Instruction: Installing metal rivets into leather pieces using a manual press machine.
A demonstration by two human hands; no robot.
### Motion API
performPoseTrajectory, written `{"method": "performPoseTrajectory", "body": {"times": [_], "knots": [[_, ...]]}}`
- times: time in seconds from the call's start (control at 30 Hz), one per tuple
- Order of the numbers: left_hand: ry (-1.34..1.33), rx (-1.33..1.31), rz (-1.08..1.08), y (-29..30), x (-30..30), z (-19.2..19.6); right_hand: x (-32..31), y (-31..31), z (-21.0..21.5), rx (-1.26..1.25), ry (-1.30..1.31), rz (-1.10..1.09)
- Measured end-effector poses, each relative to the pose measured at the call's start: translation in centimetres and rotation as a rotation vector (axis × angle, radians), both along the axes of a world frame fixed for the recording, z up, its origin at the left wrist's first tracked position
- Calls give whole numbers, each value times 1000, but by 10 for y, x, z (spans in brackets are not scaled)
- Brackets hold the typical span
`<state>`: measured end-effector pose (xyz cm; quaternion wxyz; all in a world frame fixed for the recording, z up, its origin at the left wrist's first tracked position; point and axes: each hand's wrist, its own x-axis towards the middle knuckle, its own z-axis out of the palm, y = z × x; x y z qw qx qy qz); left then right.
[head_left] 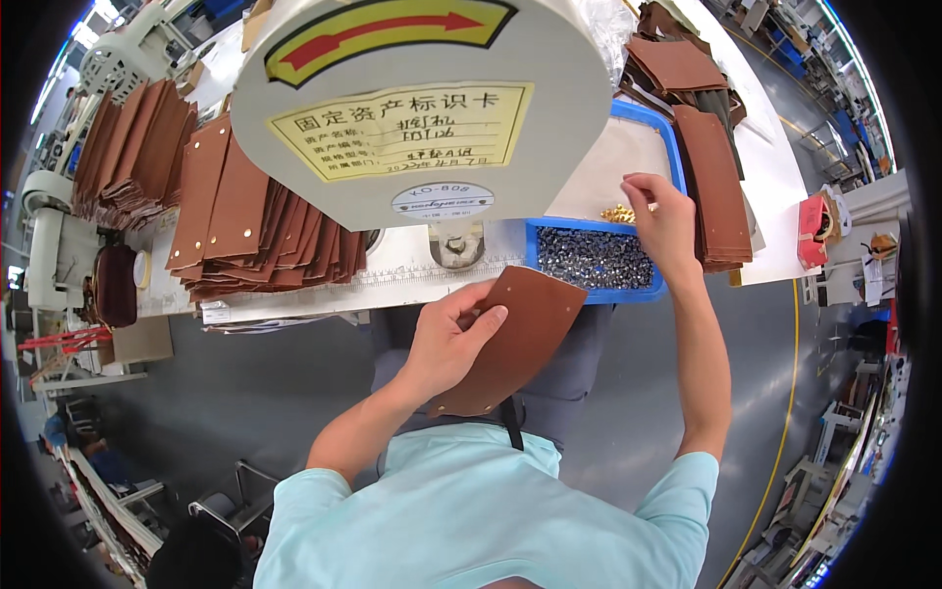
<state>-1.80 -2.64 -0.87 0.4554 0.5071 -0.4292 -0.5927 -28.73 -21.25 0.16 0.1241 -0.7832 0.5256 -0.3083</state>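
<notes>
My left hand (446, 339) grips a flat brown leather panel (520, 344) by its left edge, thumb on top, and holds it tilted in front of the table edge. Small metal rivets show near the panel's corners. Above a blue tray (671, 147) on the right, my right hand (667, 221) has thumb and forefinger brought together in a pinch; whatever is between the tips is too small to make out. Beside this hand lies a small heap of gold-coloured rivets (616, 213). Dark shiny studs (597, 261) fill the tray's near section.
A large pale riveting machine (422, 59) overhangs the table, with its lower die (457, 245) beneath. Stacked brown leather panels (221, 196) lie to the left, another stack (137, 147) beyond. More leather pieces (714, 187) stand right of the tray.
</notes>
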Motion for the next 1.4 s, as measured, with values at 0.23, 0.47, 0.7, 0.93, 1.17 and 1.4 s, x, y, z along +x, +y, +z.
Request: {"method": "performPoseTrajectory", "body": {"times": [0.23, 0.47, 0.7, 0.93, 1.17, 1.4], "knots": [[5, 36, -6, 5, -6, -2, 51, 120, 30, 32, -218, 243], [13, -2, -98, 12, -11, 5, 60, 149, 18, 13, -216, 369], [-2, -74, -145, 14, -13, 2, 56, 147, 22, 240, -285, 365], [-307, -164, -189, 22, -4, 9, 64, 150, 29, 385, -292, 213], [-465, -273, -294, 20, -4, 4, 45, 154, 18, 570, -303, 283], [-490, -299, -278, 25, 2, 0, 12, 100, 3, 66, 62, 189]]}}
